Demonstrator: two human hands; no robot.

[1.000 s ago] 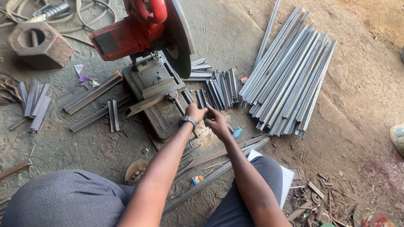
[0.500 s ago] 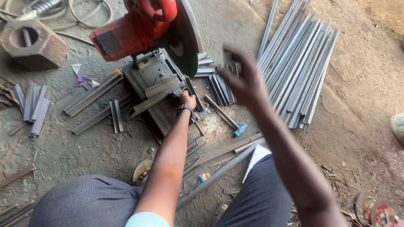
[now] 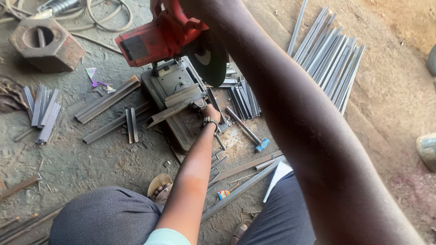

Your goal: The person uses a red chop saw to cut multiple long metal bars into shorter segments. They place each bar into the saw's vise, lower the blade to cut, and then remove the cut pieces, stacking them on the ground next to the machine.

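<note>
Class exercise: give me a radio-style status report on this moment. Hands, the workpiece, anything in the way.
Right hand up on the red saw handle. Left hand on the angle bar at the saw vise. Blade raised, clear of the bar. Hammer lies beside.

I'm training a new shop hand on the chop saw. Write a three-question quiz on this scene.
1. True or false: the left hand rests down at the vise on the saw base.
2. Where does the right hand go? A) to the top handle of the red chop saw; B) to the hammer; C) to the long steel bars.
3. Fill in: the blue-headed hammer lies on the ground to the ____ of the saw base, as seen in the picture.

Key: 1 true. 2 A, though the hand is cut off by the picture's top edge, so its grip cannot be seen. 3 right.
</note>
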